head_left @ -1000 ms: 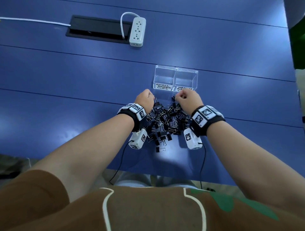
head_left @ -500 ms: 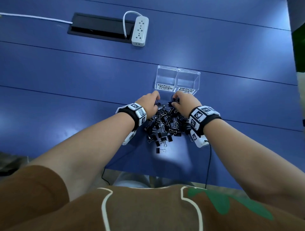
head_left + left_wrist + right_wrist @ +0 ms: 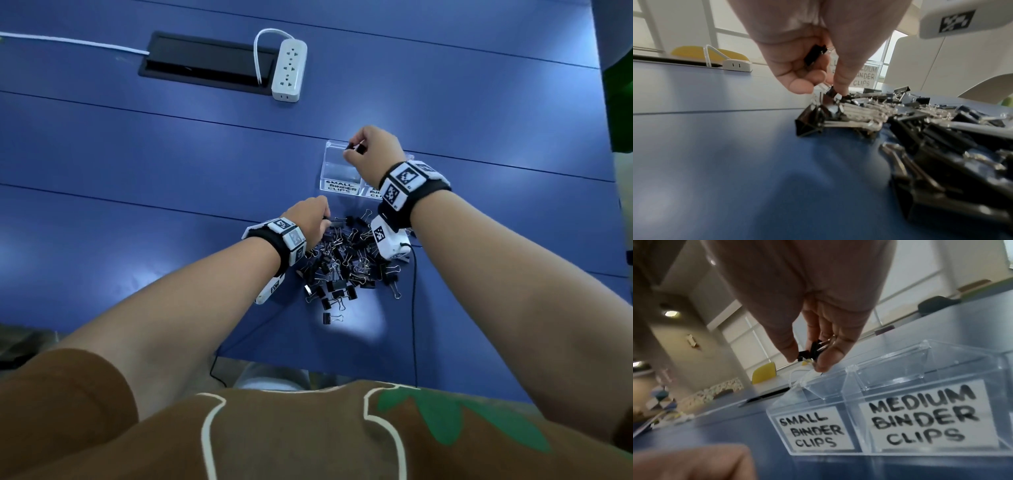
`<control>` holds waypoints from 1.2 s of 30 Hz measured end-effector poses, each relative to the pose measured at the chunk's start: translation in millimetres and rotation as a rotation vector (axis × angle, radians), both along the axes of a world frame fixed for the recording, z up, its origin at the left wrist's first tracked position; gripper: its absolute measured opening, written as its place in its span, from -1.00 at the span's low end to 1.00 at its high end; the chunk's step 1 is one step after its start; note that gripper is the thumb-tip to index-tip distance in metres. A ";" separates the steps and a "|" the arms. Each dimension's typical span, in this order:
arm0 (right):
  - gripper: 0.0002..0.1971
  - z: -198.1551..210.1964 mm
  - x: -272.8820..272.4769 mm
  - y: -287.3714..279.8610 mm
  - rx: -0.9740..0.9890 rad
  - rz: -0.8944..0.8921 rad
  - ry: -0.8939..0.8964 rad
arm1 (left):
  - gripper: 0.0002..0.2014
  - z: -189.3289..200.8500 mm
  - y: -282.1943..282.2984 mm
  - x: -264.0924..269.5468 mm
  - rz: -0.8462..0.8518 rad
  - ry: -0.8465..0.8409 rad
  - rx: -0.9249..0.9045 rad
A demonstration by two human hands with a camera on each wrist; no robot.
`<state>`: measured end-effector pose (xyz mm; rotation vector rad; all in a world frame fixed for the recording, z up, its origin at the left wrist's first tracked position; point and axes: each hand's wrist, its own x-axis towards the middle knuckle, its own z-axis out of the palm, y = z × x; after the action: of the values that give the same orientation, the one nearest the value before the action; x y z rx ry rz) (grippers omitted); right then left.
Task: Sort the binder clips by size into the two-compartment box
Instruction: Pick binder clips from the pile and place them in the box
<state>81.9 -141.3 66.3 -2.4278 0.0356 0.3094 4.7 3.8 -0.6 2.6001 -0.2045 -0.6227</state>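
Note:
A pile of black binder clips (image 3: 346, 260) lies on the blue table in front of a clear two-compartment box (image 3: 337, 171) labelled SMALL BINDER CLIPS and MEDIUM BINDER CLIPS (image 3: 920, 415). My right hand (image 3: 354, 149) hovers over the small compartment on the left. Its thumb and fingers pinch small black clips (image 3: 809, 352) just above the rim. My left hand (image 3: 325, 219) is at the pile's far left edge. In the left wrist view its fingertips (image 3: 840, 87) pinch a clip on the pile (image 3: 831, 94), and another black clip (image 3: 815, 54) is tucked in its palm. Both compartments look empty.
A white power strip (image 3: 289, 70) and a black cable hatch (image 3: 205, 65) sit far back on the table. Thin black cables (image 3: 412, 308) run from the wrist cameras over the table's near edge. A single clip (image 3: 330, 318) lies nearest me.
My right hand has lifted off the pile and moved forward over the small compartment with clips pinched in it. My left hand stays at the pile's far edge.

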 end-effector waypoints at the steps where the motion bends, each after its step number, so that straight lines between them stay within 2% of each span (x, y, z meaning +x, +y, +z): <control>1: -0.77 -0.8 0.7 1.4 -0.025 0.033 0.005 | -0.90 2.3 0.0 0.5 0.012 -0.008 -0.009; 4: -0.69 1.9 -3.1 0.0 -0.084 0.110 -0.020 | -0.88 16.5 -0.4 4.8 0.059 -0.059 -0.071; 7: -0.77 5.1 -17.8 -5.9 -0.056 0.074 -0.110 | -0.85 35.7 -3.0 18.0 0.118 -0.145 -0.142; 9: -0.80 1.2 -34.0 -9.5 -0.068 0.064 -0.070 | -0.83 47.8 -6.7 32.4 0.170 -0.199 -0.201; 11: -0.78 -9.6 -50.5 -10.3 -0.152 0.146 0.032 | -0.82 56.9 -12.6 48.5 0.197 -0.227 -0.235; 13: -0.75 -23.6 -61.0 -10.0 -0.239 0.242 0.102 | -0.84 61.4 -20.9 63.5 0.179 -0.220 -0.229; 15: -0.73 -35.6 -65.4 -9.6 -0.256 0.265 0.148 | -0.85 62.5 -28.4 73.7 0.142 -0.185 -0.191; 21: -0.80 -54.7 -70.8 -9.5 -0.318 0.321 0.128 | -0.77 53.5 -31.8 72.2 0.025 -0.119 -0.095; 28: -0.95 -52.0 -71.7 -12.3 -0.220 0.274 0.088 | -0.82 49.5 -8.0 42.9 0.074 -0.142 -0.142; 33: -0.82 -40.4 -75.3 -17.0 -0.029 0.090 0.070 | -0.80 26.4 18.3 13.1 0.025 -0.022 -0.056; 36: -0.79 -39.4 -78.8 -10.2 0.167 -0.017 0.142 | -0.71 13.5 24.3 1.2 -0.023 0.014 -0.019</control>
<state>3.1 -151.5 26.9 -2.2361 0.0892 0.4580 5.9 28.1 12.9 2.5772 -0.2351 -0.6441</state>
